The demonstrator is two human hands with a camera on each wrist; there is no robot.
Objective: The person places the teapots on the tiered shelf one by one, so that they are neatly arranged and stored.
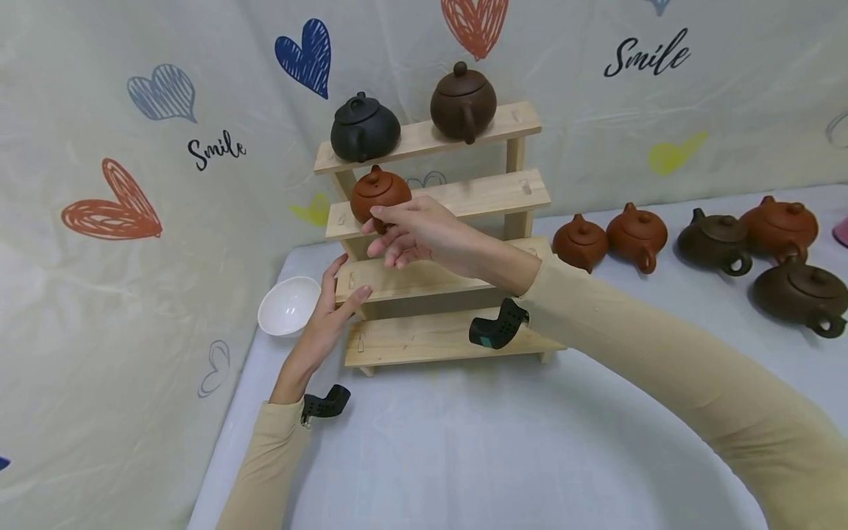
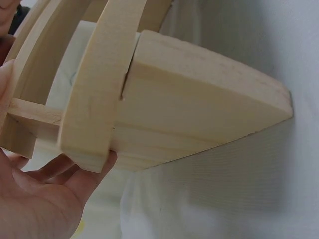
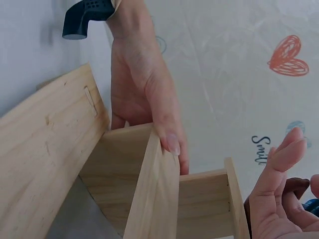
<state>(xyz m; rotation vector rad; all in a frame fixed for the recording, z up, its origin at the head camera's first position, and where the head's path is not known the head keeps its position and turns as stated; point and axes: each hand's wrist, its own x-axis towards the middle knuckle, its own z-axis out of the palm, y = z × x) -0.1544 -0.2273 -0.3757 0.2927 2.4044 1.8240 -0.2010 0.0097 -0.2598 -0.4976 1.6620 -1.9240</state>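
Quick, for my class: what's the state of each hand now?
Left hand: holding the wooden shelf.
Right hand: at the red-brown teapot; grip cannot be told.

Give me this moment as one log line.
Left grip: holds wooden stand, left end | Right grip: at orange teapot, second tier from top, hold unclear | Top tier: black teapot, brown teapot

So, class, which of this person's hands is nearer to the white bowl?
The left hand. It is just right of the white bowl, gripping the wooden stand; the right hand is farther right and higher in the head view, at the red-brown teapot.
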